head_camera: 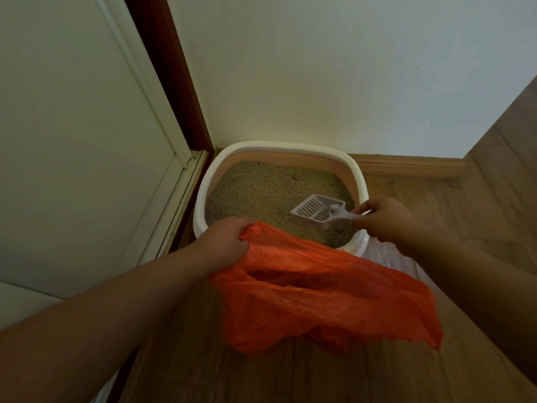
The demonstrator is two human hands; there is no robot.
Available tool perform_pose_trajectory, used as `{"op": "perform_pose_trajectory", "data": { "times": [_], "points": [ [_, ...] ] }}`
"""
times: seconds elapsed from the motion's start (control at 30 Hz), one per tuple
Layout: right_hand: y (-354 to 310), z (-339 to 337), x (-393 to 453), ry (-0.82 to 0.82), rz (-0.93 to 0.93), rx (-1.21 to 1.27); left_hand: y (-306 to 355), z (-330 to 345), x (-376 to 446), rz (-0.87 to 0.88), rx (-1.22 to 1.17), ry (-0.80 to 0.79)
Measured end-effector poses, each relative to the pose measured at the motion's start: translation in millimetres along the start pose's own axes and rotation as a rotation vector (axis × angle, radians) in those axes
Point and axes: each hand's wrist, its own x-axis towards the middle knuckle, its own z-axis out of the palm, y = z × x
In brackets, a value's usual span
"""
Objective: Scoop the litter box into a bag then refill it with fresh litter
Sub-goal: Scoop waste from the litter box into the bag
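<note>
The right hand (383, 218) grips the slotted scoop (319, 212) over the litter box (279, 148), at the litter's 4 o'clock. The left hand (226, 242) clutches the orange bag (319, 295) at the box's 6 o'clock rim. Best skim shallow, sift, and keep the bag's mouth wide.

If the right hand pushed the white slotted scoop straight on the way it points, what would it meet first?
Probably the tan litter: the right hand aims the white slotted plastic scoop leftward, low over the white litter box. Depth is unclear, so it might skim above it.
</note>
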Motion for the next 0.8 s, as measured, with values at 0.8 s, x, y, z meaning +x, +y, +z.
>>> {"op": "perform_pose_trajectory", "data": {
  "times": [0.8],
  "points": [
    [-27,56,111,0.225,-0.030,-0.491,-12,2,19,0.054,-0.072,0.110]
  ]
}}
